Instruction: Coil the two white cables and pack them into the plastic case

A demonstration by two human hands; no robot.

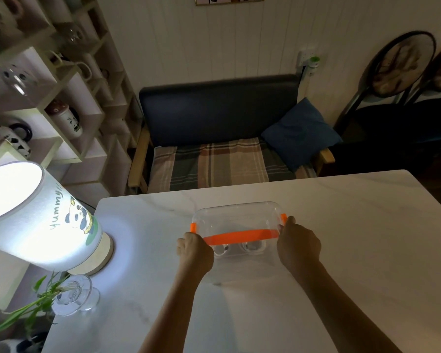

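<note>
A clear plastic case (237, 217) with orange clips and an orange handle (241, 236) sits on the white marble table (341, 250), a little beyond the middle. Through its near wall I see two coiled white cables (252, 247) lying inside. My left hand (195, 250) grips the case's left end by the orange clip. At the right end, my right hand (298, 243) holds the case with a fingertip on the other orange clip. The lid sits on top of the case.
A lit lamp (43, 220) with a panda print stands at the table's left edge. A glass vase (74, 294) with green stems is beside it. Beyond the table are a dark bench (219, 118) with a blue cushion, shelves of mugs at left, and chairs at right.
</note>
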